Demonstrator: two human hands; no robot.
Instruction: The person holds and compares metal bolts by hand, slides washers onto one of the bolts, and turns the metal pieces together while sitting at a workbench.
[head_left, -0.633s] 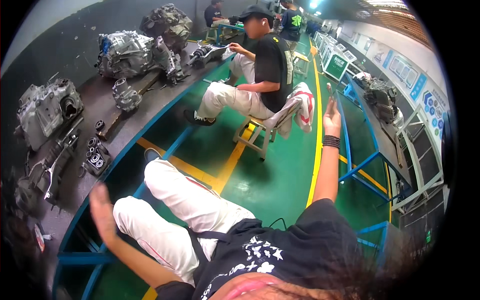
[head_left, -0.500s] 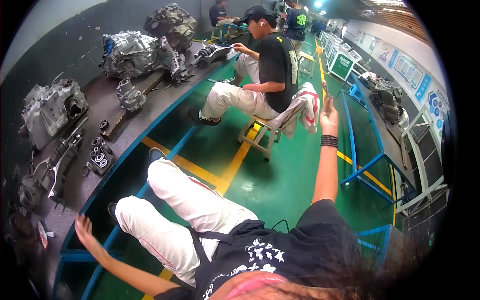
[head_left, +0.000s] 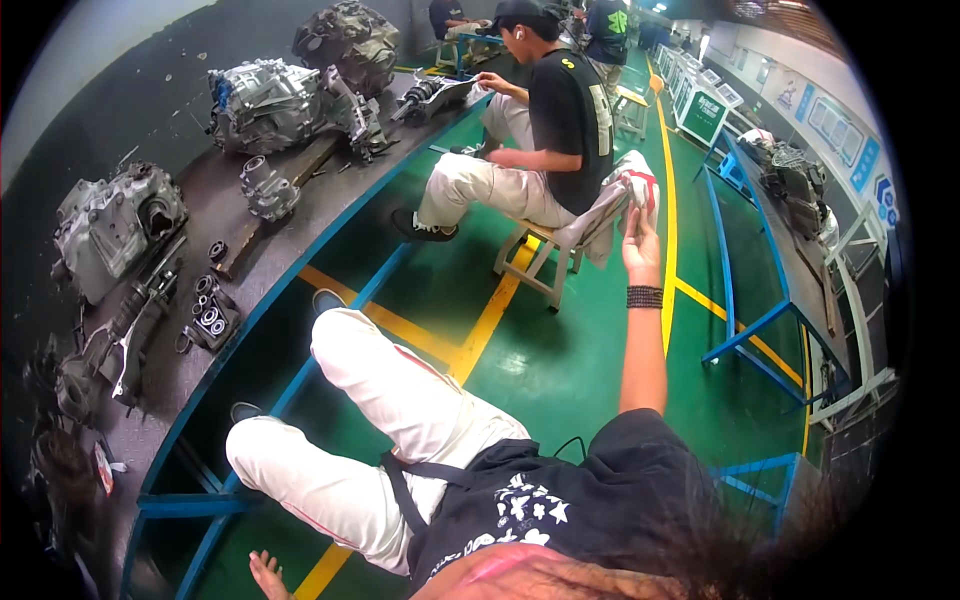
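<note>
White cloth (head_left: 635, 185) hides right hand (head_left: 640, 245) grip; left hand (head_left: 268, 577) cropped.

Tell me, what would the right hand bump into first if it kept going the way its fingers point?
Probably the white-and-red cloth hanging on the back of the chair ahead; the right hand points up at it. How far apart they are is unclear.

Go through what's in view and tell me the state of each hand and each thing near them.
Right hand: raised, arm outstretched, empty, fingers loosely curled.
Left hand: low beside the thigh, open, empty.
Gearbox housing: lying on the bench, untouched.
Bearing set: resting on the bench near its edge.
Wooden stool: upright, occupied by a seated co-worker.
</note>
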